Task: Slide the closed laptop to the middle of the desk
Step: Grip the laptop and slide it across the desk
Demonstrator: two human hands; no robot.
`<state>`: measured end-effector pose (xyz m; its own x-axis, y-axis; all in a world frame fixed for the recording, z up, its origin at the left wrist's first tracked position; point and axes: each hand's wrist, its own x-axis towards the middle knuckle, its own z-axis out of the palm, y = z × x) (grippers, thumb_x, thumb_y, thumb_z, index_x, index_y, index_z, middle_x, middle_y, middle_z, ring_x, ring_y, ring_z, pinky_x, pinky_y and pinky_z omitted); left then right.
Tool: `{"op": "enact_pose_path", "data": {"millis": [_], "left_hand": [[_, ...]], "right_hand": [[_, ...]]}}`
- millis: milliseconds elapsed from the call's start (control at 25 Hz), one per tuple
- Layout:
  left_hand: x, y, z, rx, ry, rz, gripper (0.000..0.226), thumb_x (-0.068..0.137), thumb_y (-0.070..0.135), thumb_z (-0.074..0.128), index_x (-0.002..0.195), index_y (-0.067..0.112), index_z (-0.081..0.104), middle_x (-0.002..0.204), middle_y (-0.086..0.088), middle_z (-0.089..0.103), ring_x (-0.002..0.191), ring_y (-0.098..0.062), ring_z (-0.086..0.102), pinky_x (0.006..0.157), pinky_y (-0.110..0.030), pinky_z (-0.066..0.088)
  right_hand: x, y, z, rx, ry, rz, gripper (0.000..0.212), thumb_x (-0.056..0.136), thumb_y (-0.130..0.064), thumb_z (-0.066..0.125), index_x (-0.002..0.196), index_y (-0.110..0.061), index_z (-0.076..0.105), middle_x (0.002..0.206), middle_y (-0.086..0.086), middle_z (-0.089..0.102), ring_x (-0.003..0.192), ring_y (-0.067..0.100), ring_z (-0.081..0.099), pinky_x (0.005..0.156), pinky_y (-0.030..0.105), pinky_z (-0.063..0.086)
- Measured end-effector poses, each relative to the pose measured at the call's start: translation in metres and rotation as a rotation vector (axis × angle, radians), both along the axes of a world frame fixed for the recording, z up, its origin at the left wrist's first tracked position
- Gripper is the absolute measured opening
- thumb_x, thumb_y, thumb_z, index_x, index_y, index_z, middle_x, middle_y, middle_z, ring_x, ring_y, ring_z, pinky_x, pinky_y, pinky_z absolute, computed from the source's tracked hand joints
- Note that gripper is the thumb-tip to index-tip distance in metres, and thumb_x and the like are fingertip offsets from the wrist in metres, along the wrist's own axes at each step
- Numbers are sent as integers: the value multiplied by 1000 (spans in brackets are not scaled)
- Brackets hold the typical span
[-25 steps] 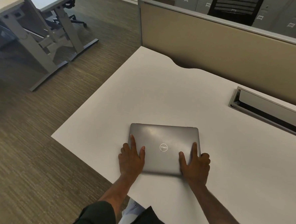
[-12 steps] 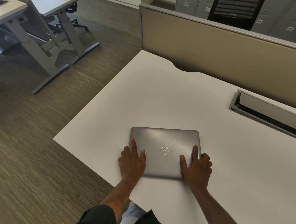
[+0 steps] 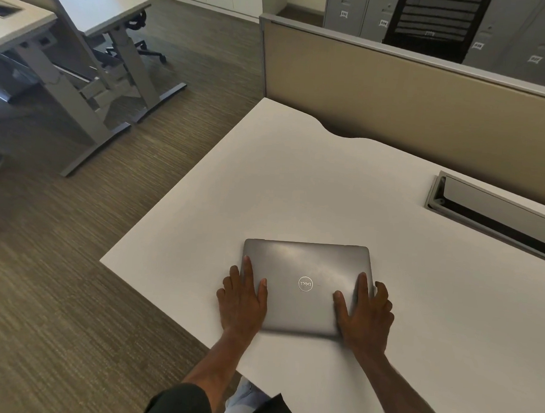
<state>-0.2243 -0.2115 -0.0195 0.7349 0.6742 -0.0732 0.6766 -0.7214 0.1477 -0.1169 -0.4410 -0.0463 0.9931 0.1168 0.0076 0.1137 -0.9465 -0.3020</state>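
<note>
A white desk [image 3: 298, 182] fills most of the view, backed along its far edge by a tan partition [image 3: 399, 99]; a cable hatch [image 3: 487, 213] is set into the top near the far right. A curved notch is cut into the far edge beside the partition.

The closed laptop [image 3: 305, 272] is lying flat on the desk, lid up, near the front edge and toward the front left corner, its sides roughly square to the person. Bare desk is left on every side of it, with far more beyond it and to its right. By that measure the laptop is judged to be short of the middle, so the slide is taken to be at an early stage.

The left hand [image 3: 243, 300] is laid on the near left corner of the lid, palm down, fingers spread wide and flat. The right hand [image 3: 365, 314] is laid likewise on the near right corner. Nothing is gripped by either; the lid is merely pressed from above, which suits pushing rather than lifting. The outer fingers of each hand appear to be draped over the side edges, perhaps to keep the laptop from twisting, though this cannot be seen clearly. Paired placement at both corners would allow an even, straight push.
</note>
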Motion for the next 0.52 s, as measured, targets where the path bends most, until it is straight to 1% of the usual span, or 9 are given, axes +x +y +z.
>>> {"op": "enact_pose_path", "data": {"millis": [120, 280, 440, 520], "left_hand": [[3, 2, 2, 5, -17, -9, 66, 100, 52, 30, 156, 17, 26, 142, -16, 48, 109, -31, 54, 82, -44, 48], [8, 4, 5, 2, -16, -8, 67, 100, 53, 28, 157, 18, 24, 143, -16, 47, 108, -31, 54, 81, -44, 48], [11, 4, 5, -21, -19, 1, 66, 101, 54, 29, 157, 20, 22, 145, -17, 46, 108, -32, 53, 81, -45, 48], [13, 4, 5, -40, -15, 13, 67, 101, 55, 29, 158, 21, 20, 146, -16, 44, 110, -32, 52, 83, -45, 47]], "right_hand": [[2, 2, 0, 27, -4, -20, 70, 90, -63, 54, 145, -22, 43, 138, 16, 40, 103, 41, 55, 79, 48, 51], [6, 4, 3, 35, -10, -29, 73, 88, -68, 45, 145, -23, 43, 140, 18, 40, 109, 42, 53, 82, 49, 51], [12, 7, 4, 10, -36, -25, 74, 87, -70, 45, 146, -25, 43, 141, 19, 40, 117, 41, 49, 86, 51, 50], [13, 9, 6, 6, -38, -23, 74, 86, -70, 47, 145, -25, 44, 140, 18, 42, 115, 40, 50, 85, 50, 50]]}}
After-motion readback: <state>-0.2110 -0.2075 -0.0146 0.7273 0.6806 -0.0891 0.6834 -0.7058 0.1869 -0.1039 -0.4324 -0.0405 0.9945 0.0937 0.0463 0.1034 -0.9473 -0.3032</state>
